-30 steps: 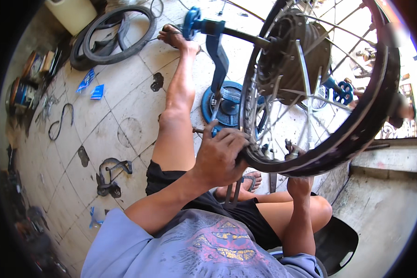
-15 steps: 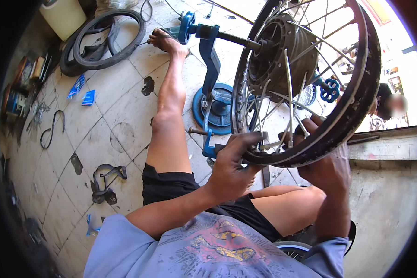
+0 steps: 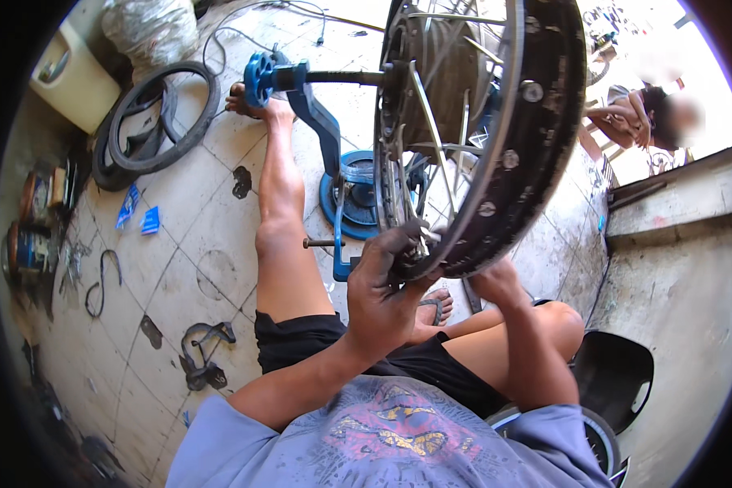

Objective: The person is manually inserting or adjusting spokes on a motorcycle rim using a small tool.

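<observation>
A spoked wheel with a black rim (image 3: pixel 537 114) and a large dark hub (image 3: pixel 423 89) is held upright on a blue stand (image 3: pixel 321 130) with a round base (image 3: pixel 337 211). My left hand (image 3: pixel 386 285) grips the lower edge of the rim, fingertips beside the silver spoke ends. My right hand (image 3: pixel 500 285) reaches up against the underside of the rim at the right, its fingers mostly hidden behind it.
Loose tyres (image 3: pixel 159 154) lie at upper left beside a yellowish container (image 3: pixel 81 89) and a white sack (image 3: pixel 150 37). Tools (image 3: pixel 37 203) line the left wall; blue packets (image 3: pixel 150 220) and straps (image 3: pixel 203 358) lie on tiles. Another person (image 3: pixel 630 118) is beyond the low ledge (image 3: pixel 675 195).
The wheel appears further left and more edge-on. My right hand has dropped left from among the spokes to beneath the rim. The other person shows more fully as the view shifts.
</observation>
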The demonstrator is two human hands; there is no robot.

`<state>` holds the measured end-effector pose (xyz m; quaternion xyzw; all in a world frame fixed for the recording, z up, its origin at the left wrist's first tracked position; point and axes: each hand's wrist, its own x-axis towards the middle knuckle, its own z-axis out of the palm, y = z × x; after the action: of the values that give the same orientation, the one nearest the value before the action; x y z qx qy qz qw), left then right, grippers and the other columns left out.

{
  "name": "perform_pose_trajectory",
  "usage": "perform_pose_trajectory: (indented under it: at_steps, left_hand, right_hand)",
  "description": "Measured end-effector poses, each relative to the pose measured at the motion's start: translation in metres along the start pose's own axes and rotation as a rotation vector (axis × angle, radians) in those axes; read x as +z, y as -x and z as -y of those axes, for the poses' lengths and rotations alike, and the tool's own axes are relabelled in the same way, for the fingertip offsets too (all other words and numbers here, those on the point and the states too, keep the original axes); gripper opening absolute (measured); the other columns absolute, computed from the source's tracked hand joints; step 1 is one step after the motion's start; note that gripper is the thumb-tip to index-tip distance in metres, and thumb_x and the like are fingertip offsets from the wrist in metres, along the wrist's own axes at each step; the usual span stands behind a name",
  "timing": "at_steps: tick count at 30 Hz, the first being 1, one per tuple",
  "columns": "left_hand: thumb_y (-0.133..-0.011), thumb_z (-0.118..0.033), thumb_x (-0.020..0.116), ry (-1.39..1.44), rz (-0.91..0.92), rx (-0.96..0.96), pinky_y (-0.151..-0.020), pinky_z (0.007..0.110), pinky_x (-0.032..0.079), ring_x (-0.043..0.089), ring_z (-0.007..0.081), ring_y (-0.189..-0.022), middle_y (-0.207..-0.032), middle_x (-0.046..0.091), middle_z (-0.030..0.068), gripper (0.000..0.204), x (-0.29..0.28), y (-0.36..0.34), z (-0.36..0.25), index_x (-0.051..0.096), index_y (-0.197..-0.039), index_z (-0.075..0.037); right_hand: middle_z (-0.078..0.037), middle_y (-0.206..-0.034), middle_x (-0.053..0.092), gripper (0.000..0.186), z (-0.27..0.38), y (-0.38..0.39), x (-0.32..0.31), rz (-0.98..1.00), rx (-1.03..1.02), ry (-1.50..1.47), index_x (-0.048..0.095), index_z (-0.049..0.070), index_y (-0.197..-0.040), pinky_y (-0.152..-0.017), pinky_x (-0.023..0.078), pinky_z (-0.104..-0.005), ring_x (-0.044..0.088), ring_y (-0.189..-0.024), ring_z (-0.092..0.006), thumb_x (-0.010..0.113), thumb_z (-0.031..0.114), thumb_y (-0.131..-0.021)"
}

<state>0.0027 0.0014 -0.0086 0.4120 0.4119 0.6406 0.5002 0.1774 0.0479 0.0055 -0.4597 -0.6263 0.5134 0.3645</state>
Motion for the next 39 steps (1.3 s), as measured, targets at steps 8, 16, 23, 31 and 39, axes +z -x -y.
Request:
perform_pose_trajectory:
  at_steps: [8,16,23,31,39]
  left_hand:
    - [-0.087,0.002,0.073,0.160,-0.028,0.079,-0.085,0.023,0.051,0.062,0.0087,-0.096,-0.103,0.065,0.0040,0.032,0.002,0.006,0.011,0.059,-0.116,0.001]
    - [-0.093,-0.010,0.065,-0.219,0.177,0.392,-0.092,0.030,0.048,0.053,0.0187,-0.116,-0.134,0.047,0.0160,0.067,-0.009,-0.012,-0.022,0.027,-0.147,0.003]
    - [-0.099,-0.010,0.059,-0.069,0.094,0.331,-0.081,0.026,0.047,0.055,0.0116,-0.095,-0.117,0.052,0.0070,0.033,0.019,-0.022,-0.037,0.045,-0.127,0.002]
    - [-0.095,-0.004,0.066,-0.042,0.106,0.117,-0.078,0.022,0.047,0.056,0.0103,-0.094,-0.108,0.051,0.0048,0.021,0.015,-0.021,-0.054,0.055,-0.112,0.002]
    - [-0.089,-0.011,0.075,0.043,-0.016,0.219,-0.082,0.029,0.056,0.067,0.0135,-0.092,-0.108,0.068,0.0101,0.046,0.007,-0.016,-0.031,0.052,-0.126,0.003]
  right_hand:
    - [-0.005,-0.091,0.064,0.020,0.034,-0.005,-0.008,-0.066,-0.509,0.726,0.074,0.010,-0.093,-0.077,0.045,-0.0366,0.059,-0.088,-0.0222,0.078,0.012,-0.073]
    - [-0.003,-0.073,0.056,0.012,0.099,0.003,-0.026,-0.332,-0.426,0.805,0.074,0.013,-0.088,-0.072,0.041,-0.0379,0.055,-0.075,-0.0246,0.079,0.015,-0.078]
    - [-0.007,-0.082,0.065,0.023,0.104,-0.006,-0.030,-0.096,-0.309,0.634,0.072,0.009,-0.103,-0.071,0.050,-0.0353,0.063,-0.079,-0.0215,0.079,0.017,-0.082]
    - [-0.005,-0.098,0.067,0.031,0.021,-0.011,0.008,0.079,0.035,-0.381,0.070,0.006,-0.116,-0.083,0.050,-0.0293,0.061,-0.094,-0.0130,0.072,0.026,-0.093]
    - [-0.006,-0.074,0.053,0.024,0.134,-0.011,-0.026,-0.108,-0.631,1.083,0.074,0.008,-0.096,-0.065,0.046,-0.0354,0.055,-0.071,-0.0229,0.079,0.010,-0.073]
